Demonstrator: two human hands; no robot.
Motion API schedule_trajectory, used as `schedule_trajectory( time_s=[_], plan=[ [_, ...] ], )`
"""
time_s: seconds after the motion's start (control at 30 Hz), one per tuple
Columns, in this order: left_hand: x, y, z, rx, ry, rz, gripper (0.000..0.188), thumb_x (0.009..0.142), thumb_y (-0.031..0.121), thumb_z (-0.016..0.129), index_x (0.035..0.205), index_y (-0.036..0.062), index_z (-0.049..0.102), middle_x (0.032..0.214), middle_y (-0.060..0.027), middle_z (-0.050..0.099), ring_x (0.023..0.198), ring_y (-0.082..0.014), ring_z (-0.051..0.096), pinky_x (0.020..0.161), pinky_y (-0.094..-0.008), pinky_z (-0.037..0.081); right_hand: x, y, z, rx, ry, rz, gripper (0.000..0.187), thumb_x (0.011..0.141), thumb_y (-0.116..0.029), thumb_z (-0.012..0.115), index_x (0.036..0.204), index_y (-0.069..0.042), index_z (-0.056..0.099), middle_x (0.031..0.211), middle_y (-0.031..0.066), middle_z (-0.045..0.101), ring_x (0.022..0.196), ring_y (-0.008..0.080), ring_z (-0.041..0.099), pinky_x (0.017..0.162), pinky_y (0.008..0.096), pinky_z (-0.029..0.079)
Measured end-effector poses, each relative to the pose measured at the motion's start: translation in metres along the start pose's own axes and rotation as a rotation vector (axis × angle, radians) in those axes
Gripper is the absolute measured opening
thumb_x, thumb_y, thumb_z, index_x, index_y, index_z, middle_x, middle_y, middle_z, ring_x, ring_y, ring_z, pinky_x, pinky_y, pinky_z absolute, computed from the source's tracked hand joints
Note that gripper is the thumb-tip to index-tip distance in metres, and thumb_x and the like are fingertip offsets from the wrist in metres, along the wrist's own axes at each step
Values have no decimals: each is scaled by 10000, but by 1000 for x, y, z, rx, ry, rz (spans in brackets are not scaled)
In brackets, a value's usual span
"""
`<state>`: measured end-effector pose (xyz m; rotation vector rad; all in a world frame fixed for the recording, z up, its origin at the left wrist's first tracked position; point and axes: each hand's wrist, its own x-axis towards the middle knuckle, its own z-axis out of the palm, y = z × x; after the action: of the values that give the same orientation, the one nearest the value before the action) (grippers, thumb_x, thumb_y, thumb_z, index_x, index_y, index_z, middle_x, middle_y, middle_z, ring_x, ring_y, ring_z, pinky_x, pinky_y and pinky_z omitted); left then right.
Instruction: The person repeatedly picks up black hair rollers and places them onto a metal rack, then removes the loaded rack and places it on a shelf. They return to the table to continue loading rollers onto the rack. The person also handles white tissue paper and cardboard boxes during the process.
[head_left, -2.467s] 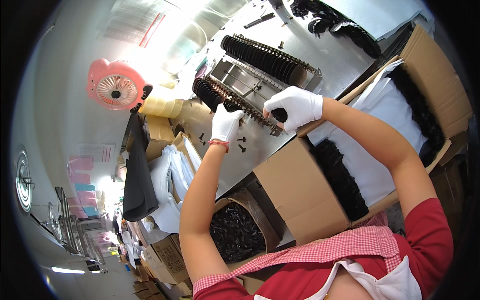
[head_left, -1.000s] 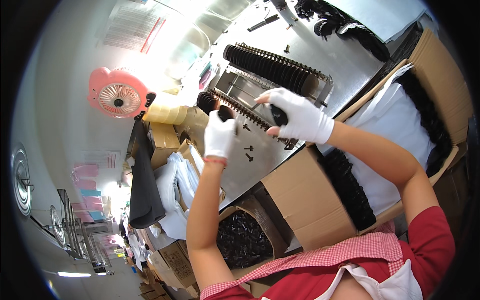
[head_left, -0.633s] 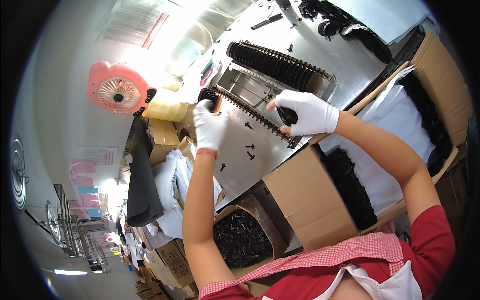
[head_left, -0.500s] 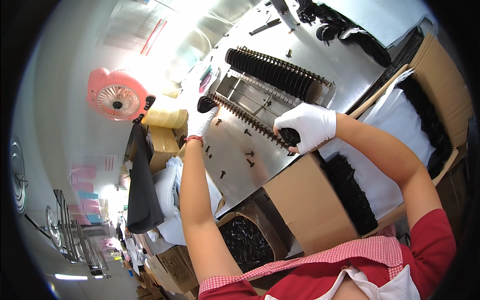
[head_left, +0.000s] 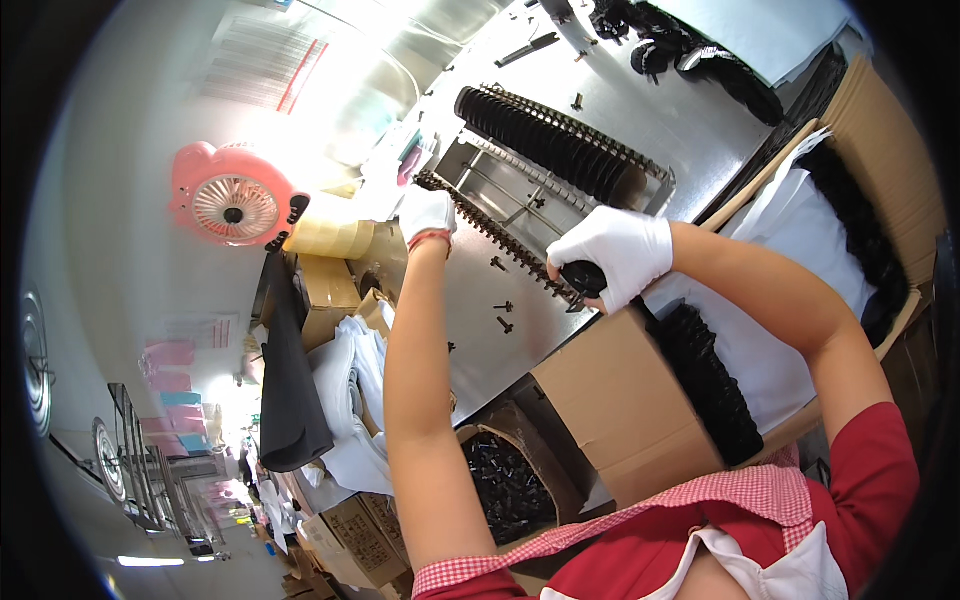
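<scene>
My right hand (head_left: pixel 618 255), in a white glove with bare fingertips, is closed around a short stack of black discs (head_left: pixel 583 278) at the near right end of a toothed rail (head_left: pixel 500 235). My left hand (head_left: pixel 428 214), gloved in white, is curled over the rail's far left end. Its back hides the fingertips and whatever they hold. The rail is one side of a metal rack (head_left: pixel 530 203) lying on the steel table. Along the rack's other side stands a long row of black discs (head_left: pixel 550 145).
Small dark screws (head_left: pixel 504 324) lie scattered on the steel table (head_left: pixel 470 345). At right, a cardboard box (head_left: pixel 620 410) holds black pieces and white sheets. Below the table sits a box of small black parts (head_left: pixel 505 485). A pink fan (head_left: pixel 233 200) stands at left.
My left hand has moved right and slightly up onto the rail's end; the black discs seen in it before are now hidden. My right hand has barely moved.
</scene>
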<state>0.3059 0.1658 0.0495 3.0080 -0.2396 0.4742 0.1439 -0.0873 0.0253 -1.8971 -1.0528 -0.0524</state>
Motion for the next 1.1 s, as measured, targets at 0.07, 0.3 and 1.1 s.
schedule_trajectory(
  time_s=[0.07,0.3,1.1],
  plan=[
    [6,5,-1,139,-7,-38,459,897,230,505,1208,-102,569,1272,-302,582,1223,-394,549,1052,-452,424,1,-3,4,-19,4,-7,376,639,-188,754,978,-92,623,811,116,676,752,331,674,692,388,544],
    [-37,-25,-49,140,-158,-240,611,865,181,500,1467,134,408,961,-258,707,832,-426,692,822,-483,544,-5,-9,14,79,399,229,510,721,-169,797,1174,-75,586,1108,149,641,1073,320,625,939,378,511],
    [-337,218,-71,-1309,-963,46,701,737,136,818,1320,-5,456,1202,-78,554,1148,-155,529,1028,-315,427,-195,-158,-12,-250,-140,289,447,646,-50,737,1068,-73,591,1020,124,648,974,361,634,833,434,535]
  ],
)
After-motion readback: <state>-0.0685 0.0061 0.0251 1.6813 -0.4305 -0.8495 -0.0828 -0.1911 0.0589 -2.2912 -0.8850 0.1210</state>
